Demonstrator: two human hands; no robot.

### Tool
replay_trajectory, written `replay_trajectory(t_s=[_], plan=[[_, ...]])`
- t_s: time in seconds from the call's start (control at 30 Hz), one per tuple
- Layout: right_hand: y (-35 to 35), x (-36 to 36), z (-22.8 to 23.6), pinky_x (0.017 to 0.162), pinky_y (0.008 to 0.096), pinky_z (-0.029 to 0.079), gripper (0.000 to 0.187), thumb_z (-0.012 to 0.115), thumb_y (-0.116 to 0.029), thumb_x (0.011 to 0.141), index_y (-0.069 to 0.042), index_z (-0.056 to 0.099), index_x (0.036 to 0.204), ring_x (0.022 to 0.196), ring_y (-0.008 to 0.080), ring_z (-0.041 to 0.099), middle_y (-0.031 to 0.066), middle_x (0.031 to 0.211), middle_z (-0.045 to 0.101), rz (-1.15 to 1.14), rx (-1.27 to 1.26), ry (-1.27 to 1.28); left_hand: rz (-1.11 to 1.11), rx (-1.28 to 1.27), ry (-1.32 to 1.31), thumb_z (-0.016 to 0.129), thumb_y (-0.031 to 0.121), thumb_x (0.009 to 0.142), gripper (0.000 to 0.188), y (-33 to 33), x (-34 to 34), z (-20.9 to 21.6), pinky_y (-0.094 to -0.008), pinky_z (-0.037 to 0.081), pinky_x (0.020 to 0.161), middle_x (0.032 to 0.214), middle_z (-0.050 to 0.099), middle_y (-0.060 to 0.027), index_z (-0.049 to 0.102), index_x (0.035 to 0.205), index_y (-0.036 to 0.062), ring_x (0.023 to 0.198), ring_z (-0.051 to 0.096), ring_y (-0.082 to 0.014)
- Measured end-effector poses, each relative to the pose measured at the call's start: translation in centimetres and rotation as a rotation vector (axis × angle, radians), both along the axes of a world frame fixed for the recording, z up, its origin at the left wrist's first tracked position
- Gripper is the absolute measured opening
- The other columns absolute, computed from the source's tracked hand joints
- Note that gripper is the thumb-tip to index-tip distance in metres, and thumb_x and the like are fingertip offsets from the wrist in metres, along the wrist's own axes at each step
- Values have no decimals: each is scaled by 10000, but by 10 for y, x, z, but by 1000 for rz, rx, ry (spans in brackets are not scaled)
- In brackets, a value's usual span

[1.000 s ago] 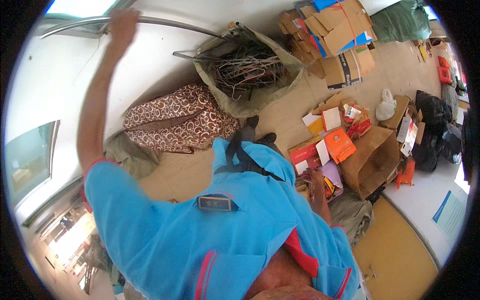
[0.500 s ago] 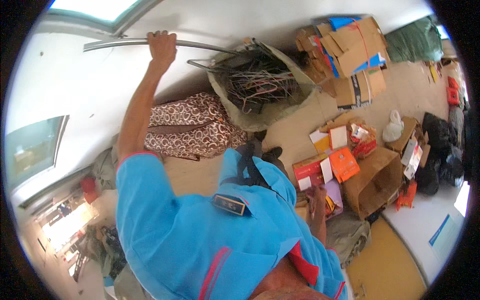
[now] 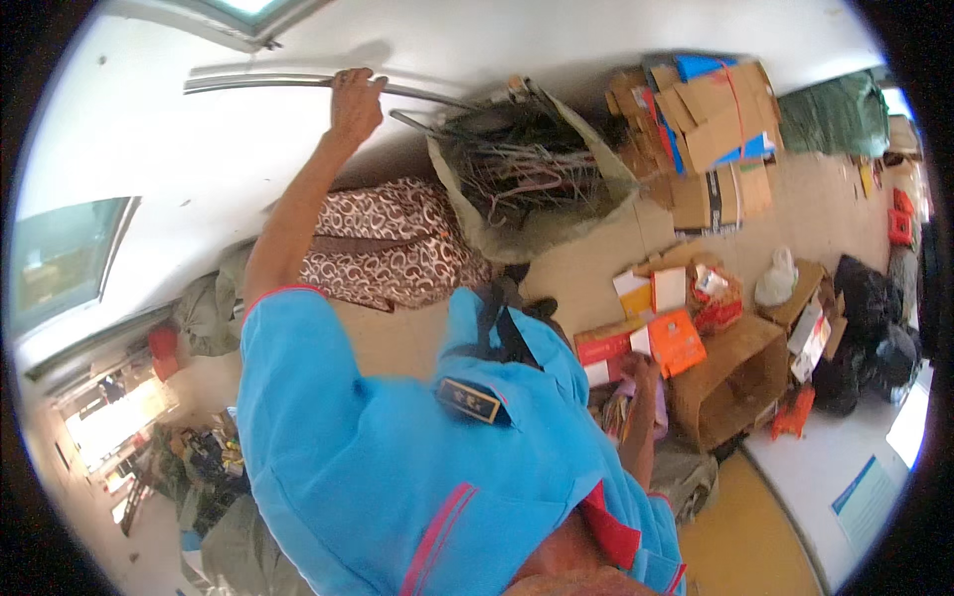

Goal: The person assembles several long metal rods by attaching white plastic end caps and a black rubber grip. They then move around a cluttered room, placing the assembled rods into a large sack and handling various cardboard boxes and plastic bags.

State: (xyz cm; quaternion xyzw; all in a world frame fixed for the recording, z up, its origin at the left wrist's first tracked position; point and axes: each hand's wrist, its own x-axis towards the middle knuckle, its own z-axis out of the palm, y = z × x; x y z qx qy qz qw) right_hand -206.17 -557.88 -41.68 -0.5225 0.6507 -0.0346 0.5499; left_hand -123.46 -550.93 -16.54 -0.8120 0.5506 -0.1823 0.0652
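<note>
Now: left hand (image 3: 355,107) clamped on the tube (image 3: 258,82)

The metal tube slants across the white wall (image 3: 169,149) toward the sack (image 3: 517,236), beside the patterned bag (image 3: 417,263). Lower down, the right hand (image 3: 641,368) is just beside the orange box (image 3: 678,340); whether its fingers are apart or gripping, I cannot tell.

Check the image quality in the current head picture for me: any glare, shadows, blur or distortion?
Head view: glare washes out the bright opening at lower left; a soft shadow falls on the white wall just above the left hand and metal pole; the yellow panel's edge bows toward the rim; the wire tangle looks soft; the corners are black.
</note>
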Motion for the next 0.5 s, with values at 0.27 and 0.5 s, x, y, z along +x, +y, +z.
replay_trajectory(t_s=[0.27,0.5], plan=[[47,29,52,549,386,589,387,611,-280,900,56,544,1081,629,261,662,148,816,658,-386,297,-108,31,-13,345,587,81,784,337,33,-64,-62,-492,405,927,1097,607,-192,657,1113,97,1046,550,-361],[140,11,76,537,321,558,353,605,-302,894,44,597,966,603,210,648,122,768,648,-608,166,-242,142,552,854,550,169,904,252,53,-183,-162,-420,519,659,917,654,-187,663,1088,39,754,618,-298]])
